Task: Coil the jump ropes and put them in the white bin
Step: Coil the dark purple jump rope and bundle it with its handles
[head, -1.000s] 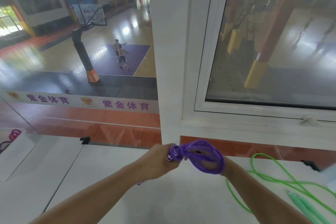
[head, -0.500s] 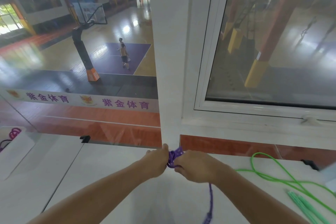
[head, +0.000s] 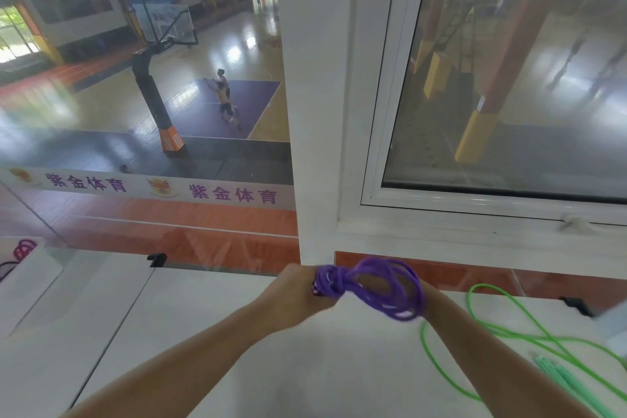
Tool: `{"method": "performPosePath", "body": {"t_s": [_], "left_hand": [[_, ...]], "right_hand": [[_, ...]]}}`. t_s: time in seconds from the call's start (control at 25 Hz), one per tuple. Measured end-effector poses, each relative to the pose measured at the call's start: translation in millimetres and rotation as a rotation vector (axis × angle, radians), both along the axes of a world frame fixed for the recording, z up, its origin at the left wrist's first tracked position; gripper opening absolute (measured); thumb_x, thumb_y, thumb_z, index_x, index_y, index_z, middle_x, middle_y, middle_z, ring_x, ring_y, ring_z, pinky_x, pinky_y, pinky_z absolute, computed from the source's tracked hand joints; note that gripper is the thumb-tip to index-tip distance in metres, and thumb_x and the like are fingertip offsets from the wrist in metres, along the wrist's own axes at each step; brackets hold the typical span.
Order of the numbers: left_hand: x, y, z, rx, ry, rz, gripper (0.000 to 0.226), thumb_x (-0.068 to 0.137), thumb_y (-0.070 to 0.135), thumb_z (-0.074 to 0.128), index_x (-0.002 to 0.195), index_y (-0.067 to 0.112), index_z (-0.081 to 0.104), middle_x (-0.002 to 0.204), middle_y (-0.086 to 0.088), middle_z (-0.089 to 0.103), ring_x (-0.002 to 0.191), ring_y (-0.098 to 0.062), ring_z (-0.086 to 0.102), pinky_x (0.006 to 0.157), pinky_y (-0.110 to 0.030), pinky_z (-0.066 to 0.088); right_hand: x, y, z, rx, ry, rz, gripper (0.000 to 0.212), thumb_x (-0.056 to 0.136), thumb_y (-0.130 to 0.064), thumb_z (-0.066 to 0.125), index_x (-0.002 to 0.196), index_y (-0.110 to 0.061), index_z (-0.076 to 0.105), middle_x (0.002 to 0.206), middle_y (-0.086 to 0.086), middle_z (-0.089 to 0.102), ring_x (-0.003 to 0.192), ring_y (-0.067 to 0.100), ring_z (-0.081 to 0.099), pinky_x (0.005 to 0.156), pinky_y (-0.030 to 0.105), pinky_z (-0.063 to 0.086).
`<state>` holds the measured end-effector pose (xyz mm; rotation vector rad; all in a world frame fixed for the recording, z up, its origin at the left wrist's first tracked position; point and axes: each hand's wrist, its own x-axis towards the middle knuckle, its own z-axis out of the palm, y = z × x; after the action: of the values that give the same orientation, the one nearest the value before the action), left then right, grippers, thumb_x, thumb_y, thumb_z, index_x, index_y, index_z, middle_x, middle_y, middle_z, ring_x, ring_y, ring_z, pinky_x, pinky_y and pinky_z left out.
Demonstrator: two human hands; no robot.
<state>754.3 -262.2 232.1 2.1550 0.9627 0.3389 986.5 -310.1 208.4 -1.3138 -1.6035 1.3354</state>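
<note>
Purple jump rope (head: 373, 285) is bunched up above the table (head: 210, 332), left hand (head: 298, 295) gripping its knotted end, loops round the right hand (head: 412, 295), whose fingers can't be made out. White bin (head: 27, 278) sits far left, so the left hand's nearer. Green rope (head: 481, 326) waits uncoiled.

Two jump ropes: purple (head: 383, 288), green (head: 481, 322).

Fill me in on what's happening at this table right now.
A person is coiling a purple jump rope above a white table. The left hand grips the bunched end, and the loops wrap around the right hand, which is mostly hidden behind them. A green jump rope lies loose on the table at the right, not yet coiled. The white bin sits at the far left edge with some rope already inside.
</note>
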Motion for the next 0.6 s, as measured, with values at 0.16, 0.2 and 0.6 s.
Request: {"method": "performPosePath", "body": {"t_s": [0.16,0.2,0.6], "left_hand": [[5,31,-5,-0.115,-0.108,0.442,0.027,0.093,0.025,0.065,0.071,0.011,0.059,0.055,0.001,0.06,0.043,-0.006,0.046,0.049,-0.022,0.04],[6,38,-7,-0.152,-0.108,0.487,0.028,0.095,0.024,0.061,0.072,0.01,0.059,0.056,0.0,0.06,0.044,-0.008,0.048,0.052,-0.025,0.041],[-10,16,-56,0.325,0.811,-0.156,0.023,0.098,0.012,0.045,0.121,0.013,0.05,0.121,-0.01,0.063,0.11,-0.033,0.062,0.09,-0.039,0.044]], "right_hand": [[-22,-10,-15,-0.136,-0.116,-0.23,0.022,0.099,-0.021,0.054,0.081,-0.019,0.066,0.054,-0.008,0.045,0.047,0.009,0.039,0.048,0.024,0.031],[-29,-12,-18,-0.167,-0.206,-0.203,0.026,0.103,-0.024,0.047,0.086,-0.019,0.066,0.056,-0.007,0.043,0.045,0.009,0.036,0.046,0.024,0.029],[-61,-22,48,0.263,-0.975,0.38,0.026,0.099,-0.037,0.049,0.079,-0.021,0.056,0.079,0.001,0.062,0.071,0.017,0.053,0.065,0.032,0.04]]}}
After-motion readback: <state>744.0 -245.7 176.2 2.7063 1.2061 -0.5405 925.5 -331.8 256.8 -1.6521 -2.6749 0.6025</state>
